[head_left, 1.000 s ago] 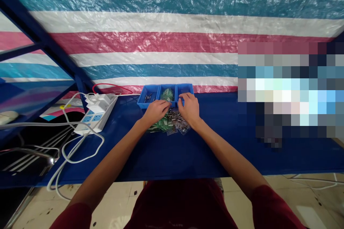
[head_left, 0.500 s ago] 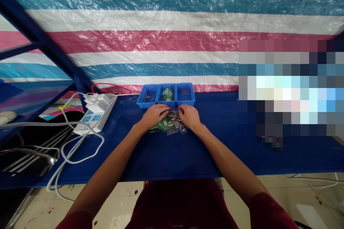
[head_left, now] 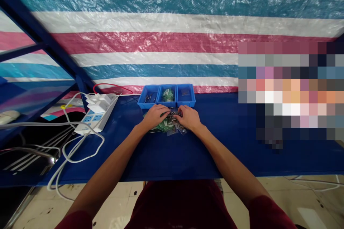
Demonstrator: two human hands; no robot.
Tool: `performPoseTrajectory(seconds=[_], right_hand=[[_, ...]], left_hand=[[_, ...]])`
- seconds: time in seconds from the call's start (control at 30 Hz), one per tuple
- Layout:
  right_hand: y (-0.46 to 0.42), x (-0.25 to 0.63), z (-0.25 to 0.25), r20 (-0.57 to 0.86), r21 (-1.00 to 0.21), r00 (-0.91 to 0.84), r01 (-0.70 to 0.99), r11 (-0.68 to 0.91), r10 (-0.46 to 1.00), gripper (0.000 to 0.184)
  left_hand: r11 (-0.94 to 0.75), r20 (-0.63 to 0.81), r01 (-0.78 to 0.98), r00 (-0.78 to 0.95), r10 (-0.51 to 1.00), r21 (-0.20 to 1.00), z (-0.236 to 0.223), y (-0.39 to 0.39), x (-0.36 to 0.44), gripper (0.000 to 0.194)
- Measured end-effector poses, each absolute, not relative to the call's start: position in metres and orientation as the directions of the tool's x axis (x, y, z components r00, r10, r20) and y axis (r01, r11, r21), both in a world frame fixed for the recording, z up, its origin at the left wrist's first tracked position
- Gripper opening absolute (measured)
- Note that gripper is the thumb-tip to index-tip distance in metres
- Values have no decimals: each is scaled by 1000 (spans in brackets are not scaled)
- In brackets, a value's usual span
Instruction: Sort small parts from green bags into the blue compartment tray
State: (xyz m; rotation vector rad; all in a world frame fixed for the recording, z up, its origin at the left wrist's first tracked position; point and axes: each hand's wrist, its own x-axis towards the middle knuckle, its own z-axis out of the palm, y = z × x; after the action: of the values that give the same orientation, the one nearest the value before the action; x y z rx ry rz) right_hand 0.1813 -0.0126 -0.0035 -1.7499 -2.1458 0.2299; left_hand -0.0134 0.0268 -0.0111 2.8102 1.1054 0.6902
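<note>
A loose pile of small dark and silver metal pieces (head_left: 172,115), green packets (head_left: 164,126) and clear plastic bags (head_left: 180,128) lies on the blue table. My left hand (head_left: 156,115) rests over the pile's left side, fingers stretched forward and thumb apart. On the right side, my right hand (head_left: 190,116) has its fingers bent and its thumb reaching into the metal pieces, with a gap between thumb and fingers. I see nothing held in either hand, though the fingertips are partly hidden. Just behind stand three joined blue bins (head_left: 158,94).
The left bin holds slim metal pieces (head_left: 149,98), the middle one green packets (head_left: 168,95), and the right one a few thin items (head_left: 185,93). A white power strip (head_left: 100,123) with plugs and looping white cables (head_left: 99,146) lies left. Striped sheeting (head_left: 161,43) hangs behind; blurred blocks cover the right.
My right thumb has moved left, away from the fingers and into the metal pieces. My left hand has barely shifted, and the view has moved slightly.
</note>
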Motion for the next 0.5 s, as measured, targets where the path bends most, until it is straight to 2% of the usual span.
performPoseTrajectory(seconds=[0.23, 0.4, 0.5], right_hand=[[-14, 175, -9, 129, -326, -108, 934, 145, 986, 25], [-14, 175, -9, 129, -342, -126, 926, 163, 984, 20], [-13, 176, -10, 127, -348, -133, 922, 170, 983, 19]], left_hand=[[-745, 434, 624, 618, 655, 234, -5, 27, -12, 34], [-711, 471, 609, 541, 697, 353, 18, 25, -7, 31], [-699, 437, 586, 547, 714, 409, 26, 23, -2, 32]])
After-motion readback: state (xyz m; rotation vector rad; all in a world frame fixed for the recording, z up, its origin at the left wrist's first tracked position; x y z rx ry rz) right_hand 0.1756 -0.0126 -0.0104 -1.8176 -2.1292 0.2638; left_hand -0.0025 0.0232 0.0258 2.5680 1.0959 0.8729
